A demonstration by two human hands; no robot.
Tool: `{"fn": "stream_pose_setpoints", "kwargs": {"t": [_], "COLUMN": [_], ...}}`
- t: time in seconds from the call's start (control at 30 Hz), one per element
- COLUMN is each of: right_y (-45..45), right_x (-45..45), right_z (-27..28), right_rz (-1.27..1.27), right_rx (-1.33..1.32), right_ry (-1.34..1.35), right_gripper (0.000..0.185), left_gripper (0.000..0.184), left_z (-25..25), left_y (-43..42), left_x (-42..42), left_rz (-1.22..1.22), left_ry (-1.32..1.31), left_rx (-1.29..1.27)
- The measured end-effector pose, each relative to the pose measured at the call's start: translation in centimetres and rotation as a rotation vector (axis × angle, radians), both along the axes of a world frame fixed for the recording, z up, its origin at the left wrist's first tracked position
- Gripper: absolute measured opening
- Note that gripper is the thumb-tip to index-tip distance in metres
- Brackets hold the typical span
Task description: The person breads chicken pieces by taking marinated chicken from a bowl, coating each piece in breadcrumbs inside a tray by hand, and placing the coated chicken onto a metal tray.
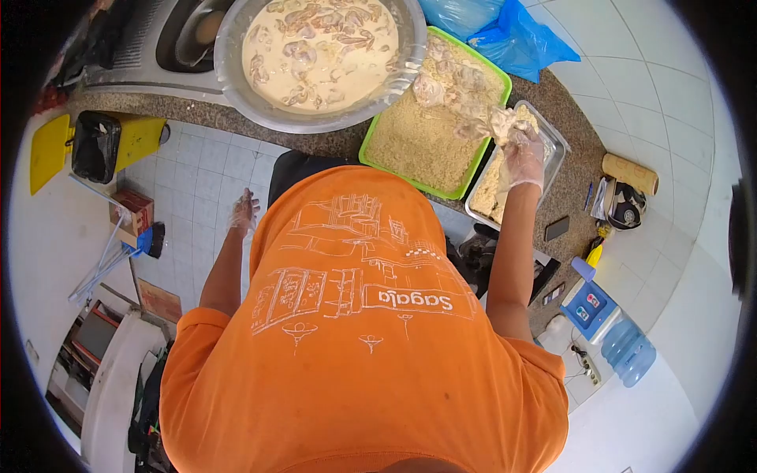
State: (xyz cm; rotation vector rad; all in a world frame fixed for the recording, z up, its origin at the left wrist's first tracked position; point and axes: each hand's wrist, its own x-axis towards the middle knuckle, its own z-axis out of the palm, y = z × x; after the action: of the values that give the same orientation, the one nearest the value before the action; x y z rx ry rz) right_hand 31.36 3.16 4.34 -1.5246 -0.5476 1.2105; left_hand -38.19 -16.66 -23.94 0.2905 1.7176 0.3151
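Note:
My right hand (523, 160), in a clear plastic glove, is closed around a pale, batter-wet chicken piece (502, 123). It is over the metal tray (558, 162) of breading, near the edge of the green tray (366, 150). More chicken pieces (430, 90) lie on the crumbs (418, 146) in the green tray. My left hand (244, 210), also gloved, hangs low at my side over the floor, fingers apart and holding nothing. A large metal basin (229, 59) of creamy batter with chicken pieces (300, 51) stands at the front left of the trays.
Blue plastic bags (524, 39) lie behind the green tray. A sink (169, 47) is beyond the basin at left. On the granite counter (579, 102) at right are a phone (557, 229) and a cap (628, 206). A yellow bin (140, 142) stands on the tiled floor (189, 169).

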Motion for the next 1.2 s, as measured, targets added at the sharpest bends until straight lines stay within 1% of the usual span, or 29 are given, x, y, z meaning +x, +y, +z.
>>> {"fn": "stream_pose_setpoints", "kwargs": {"t": [0.13,0.23,0.33,0.37,0.4,0.43,0.5,0.6,0.63,0.67,0.73,0.77,0.83,0.9,0.93,1.0,1.07,1.17,1.2], "right_y": [0.0,0.7,1.3,1.5,1.4,1.5,1.9,2.1,1.9,1.3,0.6,0.1,-0.9,-0.7,-0.6,-0.7,-0.5,0.8,1.6], "right_x": [-5.0,-8.5,-11.7,-12.2,-11.7,-11.5,-11.3,-11.7,-10.0,-6.7,-3.5,-3.2,-2.9,-5.9,-7.4,-5.7,-3.8,-3.3,-2.5], "right_z": [4.3,4.8,4.9,4.8,3.1,1.9,0.0,-2.9,-6.6,-12.0,-15.5,-15.0,-13.1,-4.2,-1.2,-0.8,-0.4,0.4,1.0], "right_rz": [0.022,0.030,0.006,0.000,0.031,0.014,-0.021,-0.086,-0.032,0.024,0.107,0.132,0.025,-0.234,-0.208,-0.029,0.183,0.318,0.542], "right_rx": [0.031,0.072,0.075,0.080,0.163,0.139,0.093,-0.079,-0.058,-0.038,0.008,0.034,0.019,-0.058,-0.081,-0.100,-0.137,-0.171,-0.249], "right_ry": [0.036,0.145,0.199,0.211,0.316,0.323,0.334,0.106,0.061,0.017,-0.174,-0.321,-0.260,0.160,-0.061,-0.284,-0.464,-0.478,-0.623], "right_gripper": [0.017,0.025,0.023,0.023,0.024,0.024,0.023,0.022,0.022,0.023,0.023,0.023,0.021,0.020,0.013,0.011,0.012,0.015,0.022], "left_gripper": [0.078,0.078,0.078,0.078,0.079,0.079,0.079,0.079,0.078,0.078,0.076,0.077,0.077,0.078,0.078,0.080,0.080,0.080,0.080], "left_z": [0.4,0.2,2.8,3.1,3.3,3.3,2.4,2.3,2.3,2.0,0.8,0.7,0.7,2.0,2.8,4.2,3.5,2.8,2.6], "left_y": [-1.8,-2.2,-0.7,-0.3,0.2,0.5,0.9,1.3,1.5,1.3,0.6,0.3,-0.4,-0.7,-0.7,-0.8,-1.0,-0.9,-0.5], "left_x": [-0.3,-0.2,1.5,1.8,2.0,2.1,2.2,2.5,2.7,2.7,2.1,1.8,1.3,1.6,1.7,2.2,1.8,1.4,1.3], "left_rz": [-0.028,-0.097,-0.035,-0.056,-0.075,-0.095,-0.037,-0.012,-0.011,0.005,0.037,0.039,0.039,0.010,-0.005,-0.045,-0.112,-0.194,-0.185], "left_ry": [0.010,0.012,-0.030,-0.020,-0.008,0.003,-0.014,-0.009,-0.002,-0.008,-0.018,-0.014,-0.008,0.006,0.013,0.023,0.036,0.042,0.030], "left_rx": [-0.041,-0.051,-0.035,-0.011,0.013,0.035,0.056,0.062,0.060,0.058,0.055,0.049,0.038,0.022,0.016,-0.022,-0.025,0.005,0.010]}}
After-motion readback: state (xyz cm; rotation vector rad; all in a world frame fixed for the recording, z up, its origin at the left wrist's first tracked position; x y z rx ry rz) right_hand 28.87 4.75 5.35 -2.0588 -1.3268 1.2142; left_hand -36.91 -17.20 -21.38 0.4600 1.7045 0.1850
